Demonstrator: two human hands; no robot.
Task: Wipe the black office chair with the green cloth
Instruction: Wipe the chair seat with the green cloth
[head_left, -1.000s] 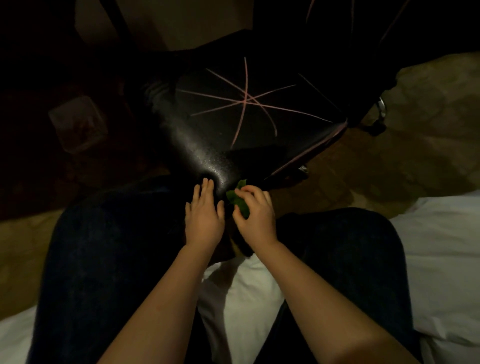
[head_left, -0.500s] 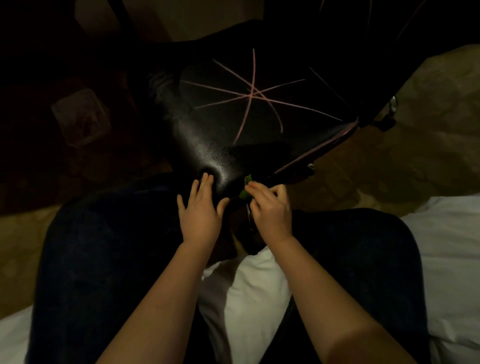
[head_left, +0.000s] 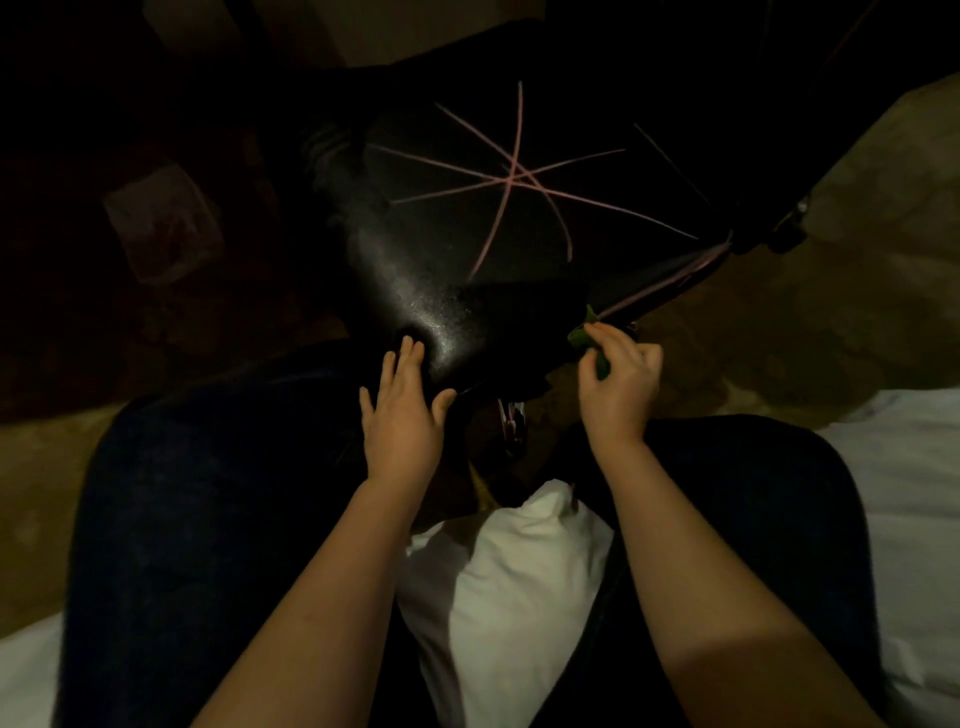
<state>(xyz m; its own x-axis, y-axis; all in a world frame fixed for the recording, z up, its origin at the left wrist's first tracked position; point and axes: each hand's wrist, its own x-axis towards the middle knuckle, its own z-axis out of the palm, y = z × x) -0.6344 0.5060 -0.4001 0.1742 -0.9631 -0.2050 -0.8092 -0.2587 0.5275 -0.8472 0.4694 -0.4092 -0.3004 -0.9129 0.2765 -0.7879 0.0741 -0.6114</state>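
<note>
My right hand (head_left: 618, 384) pinches the green cloth (head_left: 582, 335) in a tight wad. Its fingers (head_left: 605, 332) are curled round it, and only a scrap pokes out past the fingertips, against the front edge of the chair (head_left: 457, 291) seat. My left hand (head_left: 402, 415) lies flat and holds nothing, with its straight fingers (head_left: 410, 353) resting on the seat's near corner.

With so little cloth showing, I could end up rubbing the edge with skin rather than cloth. The wad could also slip out and drop to the floor (head_left: 831, 322) below those fingers. Far beyond the right fingers I see what looks like a wheel (head_left: 789, 228). I judge a hard stroke could roll the chair away if the left fingers lift.

Ahead of the fingers the seat is glossy black, crossed by thin pink lines (head_left: 511, 176). The room is dim, and the white bed (head_left: 914, 493) lies behind and to the right of my hands.
</note>
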